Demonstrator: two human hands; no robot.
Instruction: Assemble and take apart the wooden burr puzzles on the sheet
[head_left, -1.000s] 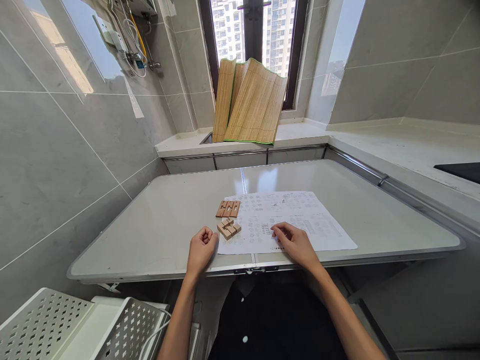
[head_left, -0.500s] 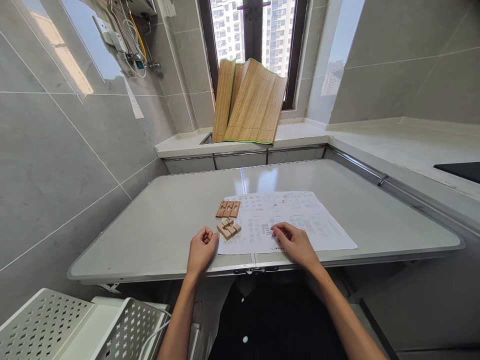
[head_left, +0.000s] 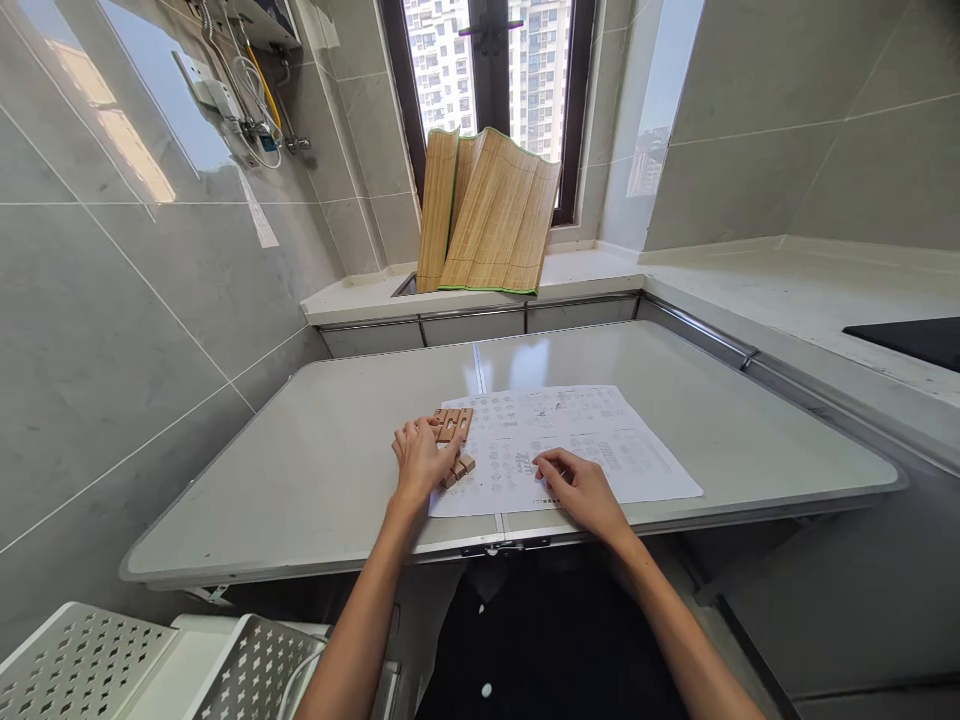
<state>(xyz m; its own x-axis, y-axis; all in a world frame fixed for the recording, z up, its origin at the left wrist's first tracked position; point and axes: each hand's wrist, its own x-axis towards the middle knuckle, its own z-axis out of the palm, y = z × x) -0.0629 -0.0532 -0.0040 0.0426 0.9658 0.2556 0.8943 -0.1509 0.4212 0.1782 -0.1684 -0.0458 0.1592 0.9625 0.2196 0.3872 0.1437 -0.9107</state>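
Observation:
My left hand (head_left: 422, 460) reaches over the wooden pieces with its fingers spread, thumb and fingertips at the flat pieces. Three flat reddish-brown wooden pieces with slots (head_left: 454, 424) lie side by side at the left edge of a printed sheet (head_left: 585, 440). Just nearer to me, small light wooden blocks (head_left: 460, 470) sit on the sheet, partly hidden under my left hand. My right hand (head_left: 577, 485) rests on the lower part of the sheet, fingers curled and thumb near the index finger; whether anything is between them cannot be made out.
The pale folding table (head_left: 300, 480) has a centre seam and a front latch. Behind it, a folded bamboo mat (head_left: 499, 215) leans at the window on a white ledge. A white perforated basket (head_left: 82, 650) stands low at the left. A dark panel (head_left: 907, 340) lies on the right counter.
My left hand has moved forward from beside the blocks, opened from a loose fist and now covers part of the wooden pieces. My right hand stays on the sheet. The camera view has shifted slightly.

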